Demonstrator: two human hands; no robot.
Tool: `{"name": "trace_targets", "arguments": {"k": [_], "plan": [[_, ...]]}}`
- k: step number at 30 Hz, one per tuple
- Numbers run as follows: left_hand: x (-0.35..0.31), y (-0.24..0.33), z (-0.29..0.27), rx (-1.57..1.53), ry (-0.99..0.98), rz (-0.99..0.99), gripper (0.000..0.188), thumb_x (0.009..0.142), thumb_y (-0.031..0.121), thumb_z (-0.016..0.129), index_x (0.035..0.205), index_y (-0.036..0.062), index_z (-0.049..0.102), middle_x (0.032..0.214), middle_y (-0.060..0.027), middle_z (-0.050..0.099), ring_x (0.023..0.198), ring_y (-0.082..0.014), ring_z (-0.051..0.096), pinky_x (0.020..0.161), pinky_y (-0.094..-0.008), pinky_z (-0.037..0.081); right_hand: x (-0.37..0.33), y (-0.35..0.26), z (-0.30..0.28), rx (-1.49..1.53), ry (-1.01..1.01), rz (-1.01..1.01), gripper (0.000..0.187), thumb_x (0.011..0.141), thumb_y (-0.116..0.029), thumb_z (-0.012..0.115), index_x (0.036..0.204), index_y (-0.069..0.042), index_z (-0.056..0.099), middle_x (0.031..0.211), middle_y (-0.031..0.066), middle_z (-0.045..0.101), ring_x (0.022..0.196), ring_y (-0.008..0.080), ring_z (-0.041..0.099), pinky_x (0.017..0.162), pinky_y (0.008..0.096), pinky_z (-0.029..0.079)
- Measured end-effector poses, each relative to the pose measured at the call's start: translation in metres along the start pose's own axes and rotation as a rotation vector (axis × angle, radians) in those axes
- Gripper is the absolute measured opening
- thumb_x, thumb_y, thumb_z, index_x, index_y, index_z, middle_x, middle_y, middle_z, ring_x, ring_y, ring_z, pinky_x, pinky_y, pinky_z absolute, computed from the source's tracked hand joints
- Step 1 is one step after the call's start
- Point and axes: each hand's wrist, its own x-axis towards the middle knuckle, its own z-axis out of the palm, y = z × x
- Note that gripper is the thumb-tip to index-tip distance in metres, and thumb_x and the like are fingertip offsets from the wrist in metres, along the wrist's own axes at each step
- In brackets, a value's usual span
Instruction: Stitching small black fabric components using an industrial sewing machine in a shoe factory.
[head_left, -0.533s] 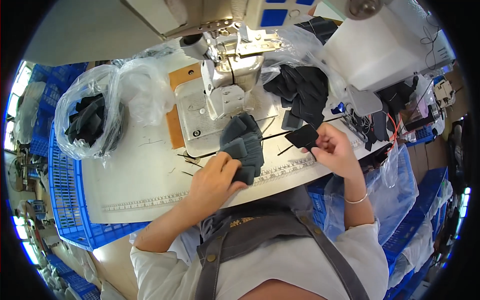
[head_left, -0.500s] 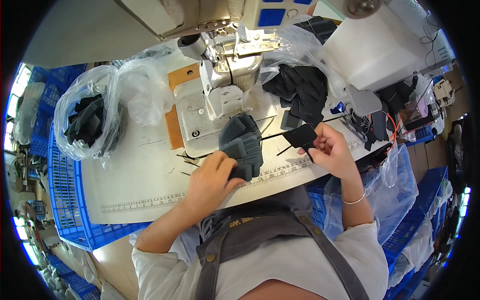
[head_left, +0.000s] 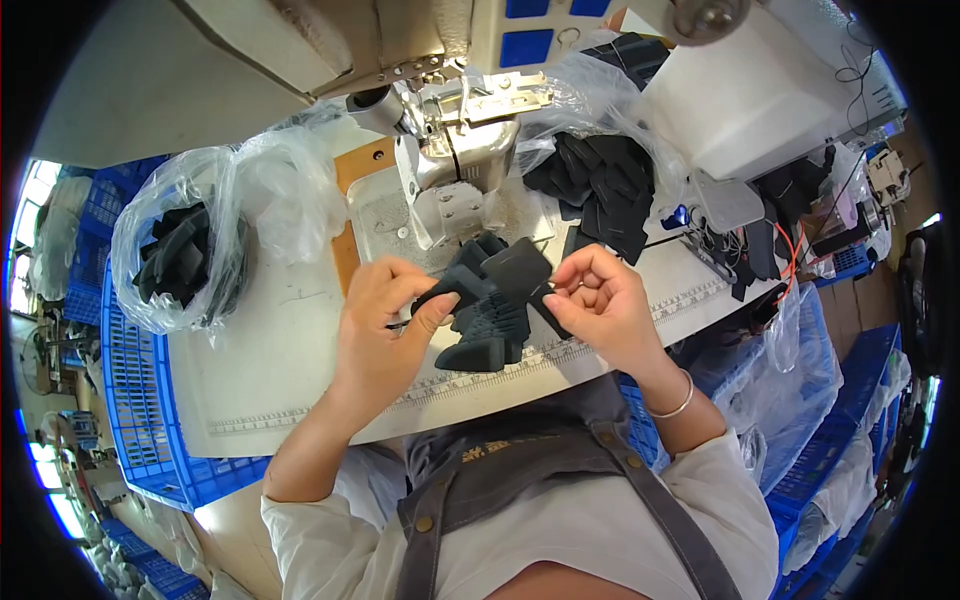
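Note:
Between thumb and fingers, my left hand (head_left: 378, 325) grips a dark grey fabric piece at the left side of a stack of fabric pieces (head_left: 490, 318). My right hand (head_left: 605, 310) pinches the edge of a flat black fabric piece (head_left: 518, 268), which lies over the stack's right part. The stack sits on the white table (head_left: 290, 370), in front of the sewing machine (head_left: 455, 165). Its pieces overlap like shingles, and a rounded one sticks out toward me. My left fingertips are partly hidden behind the fabric.
A heap of black pieces (head_left: 605, 185) lies right of the machine. At left stands a clear plastic bag (head_left: 135, 250) with dark pieces inside. A ruler strip (head_left: 660, 305) runs along the table's front edge. Blue crates (head_left: 140, 400) flank the table. Wires (head_left: 715, 255) lie at right.
My right hand has moved left, bringing its black piece over the stack. My left hand has shifted left and up from the stack's front and now grips its left side.

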Motion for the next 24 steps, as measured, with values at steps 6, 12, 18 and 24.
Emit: {"name": "trace_targets", "arguments": {"k": [6,12,18,24], "plan": [[0.025,0.022,-0.005,-0.493,-0.123,-0.045,0.008,0.081,0.010,0.060,0.082,0.0022,0.058,0.095,-0.0063,0.054,0.082,-0.0094,0.049,0.069,-0.0235,0.041,-0.004,-0.015,0.029,-0.168,-0.028,-0.205,0.035,0.074,0.000,0.064,0.106,-0.002,0.051,0.074,0.0002,0.055,0.052,-0.0023,0.043,0.046,0.0126,0.033],[0.029,0.034,-0.008,-0.838,-0.181,-0.086,0.010,0.082,0.006,0.058,0.078,0.0013,0.051,0.087,-0.0042,0.053,0.075,-0.0053,0.047,0.064,-0.0196,0.040,-0.002,-0.034,0.033,-0.214,-0.091,-0.350,0.020,0.076,-0.003,0.063,0.094,0.000,0.055,0.073,0.0021,0.058,0.054,0.0008,0.050,0.045,0.0153,0.038],[0.026,0.035,-0.009,-1.002,-0.161,-0.100,0.014,0.082,0.003,0.056,0.075,0.0030,0.044,0.088,-0.0048,0.051,0.077,-0.0062,0.047,0.068,-0.0206,0.040,0.000,-0.044,0.043,-0.010,-0.102,-0.285,0.012,0.077,0.000,0.059,0.087,0.001,0.054,0.071,0.0021,0.059,0.058,0.0018,0.053,0.047,0.0162,0.041],[0.023,0.038,-0.006,-1.001,-0.108,-0.087,0.015,0.083,0.005,0.056,0.074,0.0036,0.044,0.088,-0.0049,0.050,0.077,-0.0065,0.046,0.068,-0.0210,0.040,-0.002,-0.045,0.048,-0.038,-0.078,-0.359,0.011,0.077,0.001,0.058,0.087,0.002,0.053,0.069,0.0016,0.057,0.058,0.0022,0.054,0.048,0.0165,0.042]]}}
